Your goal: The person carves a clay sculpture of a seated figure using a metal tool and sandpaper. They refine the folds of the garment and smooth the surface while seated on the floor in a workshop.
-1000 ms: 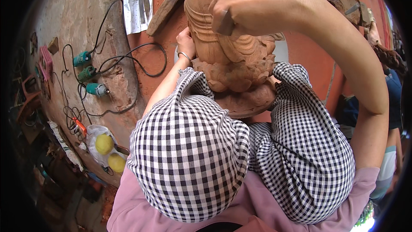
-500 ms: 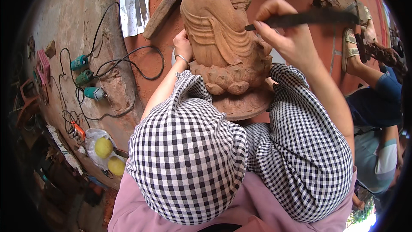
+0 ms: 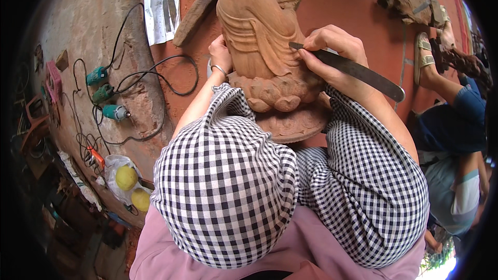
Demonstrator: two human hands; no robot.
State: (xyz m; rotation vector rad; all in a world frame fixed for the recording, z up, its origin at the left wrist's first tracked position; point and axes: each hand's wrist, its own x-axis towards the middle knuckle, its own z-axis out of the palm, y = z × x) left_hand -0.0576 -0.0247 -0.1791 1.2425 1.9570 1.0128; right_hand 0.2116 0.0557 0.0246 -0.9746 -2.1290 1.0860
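Note:
A reddish-brown carved wooden statue (image 3: 249, 36), a robed seated figure on a lotus base, stands upright between my knees. My left hand (image 3: 219, 53), with a bangle on its wrist, is closed against the statue's left side; part of its fingers is hidden there. In my right hand (image 3: 337, 54) a long, flat, dark steel carving knife (image 3: 365, 74) is pinched close to its narrow tip. That tip touches the robe folds on the statue's right side. The knife's rounded end, with a small hole, sticks out past my wrist to the lower right.
Several teal power tools (image 3: 115, 112) with black cords lie on the floor at left. Behind the statue are a wooden beam (image 3: 197, 15) and a paper sheet (image 3: 162, 10). Yellow fruits (image 3: 126, 177) rest on a plastic bag. Another person's sandalled foot (image 3: 425, 65) is at right, near carved wood pieces (image 3: 412, 8).
My right hand has moved down, and the knife has turned from nearly level to slanting toward the lower right. Its tip has shifted slightly down and left. My left hand stays in place.

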